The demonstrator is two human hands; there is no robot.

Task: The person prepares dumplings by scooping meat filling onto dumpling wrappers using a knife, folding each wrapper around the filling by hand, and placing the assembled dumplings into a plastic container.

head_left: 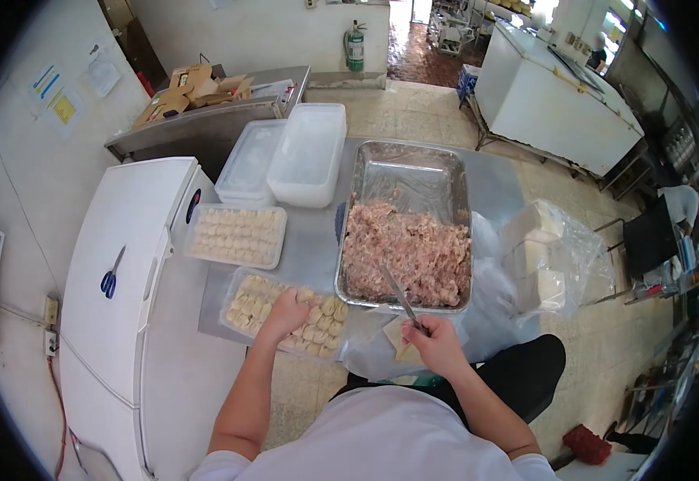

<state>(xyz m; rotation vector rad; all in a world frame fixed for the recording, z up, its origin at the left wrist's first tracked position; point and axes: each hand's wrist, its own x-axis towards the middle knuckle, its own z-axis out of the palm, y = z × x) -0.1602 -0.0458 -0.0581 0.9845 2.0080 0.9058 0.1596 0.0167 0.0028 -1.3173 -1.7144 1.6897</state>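
Observation:
My left hand (285, 315) reaches over a clear plastic tray (231, 322) filled with rows of folded dumplings (317, 330). Its fingers are pinched at a dumpling (307, 295) near the tray's far side, partly hidden by the hand. In my right hand (436, 345) is a table knife (400, 293), its blade pointing away from me over the near edge of a deep metal pan (408, 154). Raw ground meat (405, 248) fills the pan's near part. Pale dough wrappers (398, 335) lie on the table below, beside the right hand.
A second dumpling tray (237, 234) sits beyond the first, with stacked plastic containers (307, 156) behind it. Bagged stacks of wrappers (538, 256) stand at the right. Scissors (112, 274) lie on a white freezer (137, 216) at the left.

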